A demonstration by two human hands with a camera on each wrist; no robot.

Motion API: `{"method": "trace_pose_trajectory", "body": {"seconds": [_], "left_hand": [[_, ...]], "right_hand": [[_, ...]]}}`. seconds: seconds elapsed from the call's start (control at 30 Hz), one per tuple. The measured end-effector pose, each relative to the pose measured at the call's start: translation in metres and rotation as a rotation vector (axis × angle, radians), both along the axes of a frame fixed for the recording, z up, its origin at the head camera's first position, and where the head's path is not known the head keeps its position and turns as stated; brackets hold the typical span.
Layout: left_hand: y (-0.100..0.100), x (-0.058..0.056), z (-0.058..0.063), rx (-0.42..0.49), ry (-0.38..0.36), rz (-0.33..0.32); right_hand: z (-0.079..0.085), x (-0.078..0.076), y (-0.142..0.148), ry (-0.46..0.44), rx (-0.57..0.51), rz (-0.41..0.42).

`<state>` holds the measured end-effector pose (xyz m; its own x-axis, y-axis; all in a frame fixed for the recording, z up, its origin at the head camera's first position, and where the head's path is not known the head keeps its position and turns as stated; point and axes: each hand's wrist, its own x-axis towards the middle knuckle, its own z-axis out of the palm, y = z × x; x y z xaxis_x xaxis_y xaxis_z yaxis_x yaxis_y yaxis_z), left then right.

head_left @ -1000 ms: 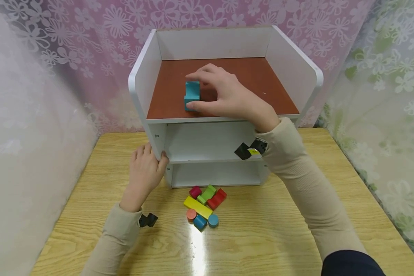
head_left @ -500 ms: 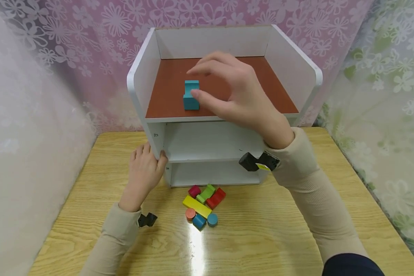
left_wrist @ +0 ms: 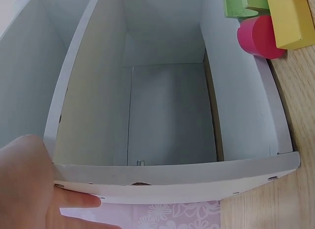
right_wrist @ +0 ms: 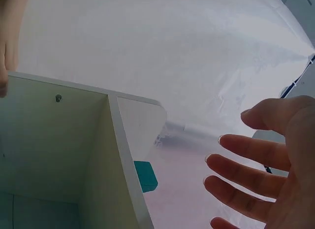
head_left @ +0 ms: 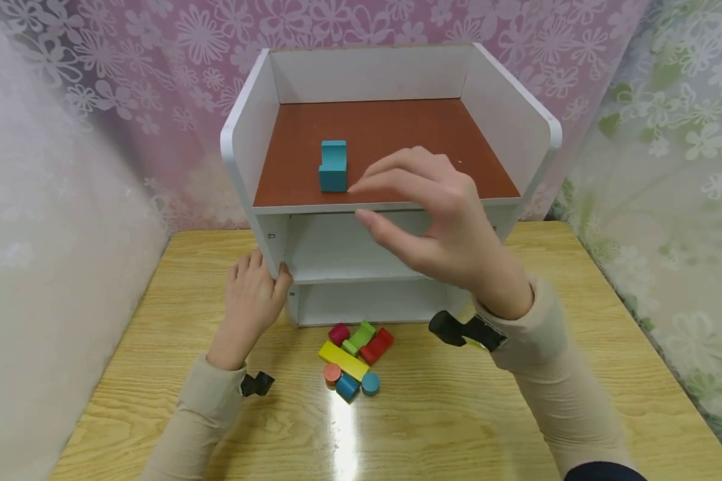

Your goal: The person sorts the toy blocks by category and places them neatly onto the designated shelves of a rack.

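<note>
A teal block [head_left: 333,167] with a notched, stepped top stands on the brown top surface of a small white shelf unit [head_left: 391,208], left of its middle and close to the front edge. My right hand [head_left: 439,214] hovers in front of the shelf unit, to the right of the teal block, fingers loosely bent and nothing between them. The right wrist view shows that hand apart from the block. My left hand [head_left: 253,294] grips the left side panel [left_wrist: 177,176] of the unit, its thumb on the front edge and its fingers on the outer face.
On the wooden table [head_left: 457,414] before the shelf unit lie a yellow bar [head_left: 344,361], a green notched block [head_left: 359,338], a red block [head_left: 377,345], a magenta piece [head_left: 339,333], an orange cylinder [head_left: 332,374] and two blue cylinders [head_left: 347,387]. Floral curtains [head_left: 361,23] hang behind.
My right hand has let go of the teal block and drawn back down and to the right. The block stays standing on the top surface. The left hand keeps its place.
</note>
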<state>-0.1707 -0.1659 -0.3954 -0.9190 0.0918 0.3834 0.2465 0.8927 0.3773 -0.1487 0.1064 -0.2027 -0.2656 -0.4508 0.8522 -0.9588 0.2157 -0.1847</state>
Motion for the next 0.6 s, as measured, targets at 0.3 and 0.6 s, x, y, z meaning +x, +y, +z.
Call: {"method": "trace_pose_trajectory", "body": {"seconds": [0.3,0.6], "left_hand": [[0.001,0.001,0.002,-0.02,-0.019,0.009],[0.001,0.002,0.003,-0.009,-0.06,0.009]], "right_hand": [[-0.04,0.02,0.015,-0.033,0.02,-0.04],[-0.097,0.027,0.026,-0.157,0.01,-0.042]]}}
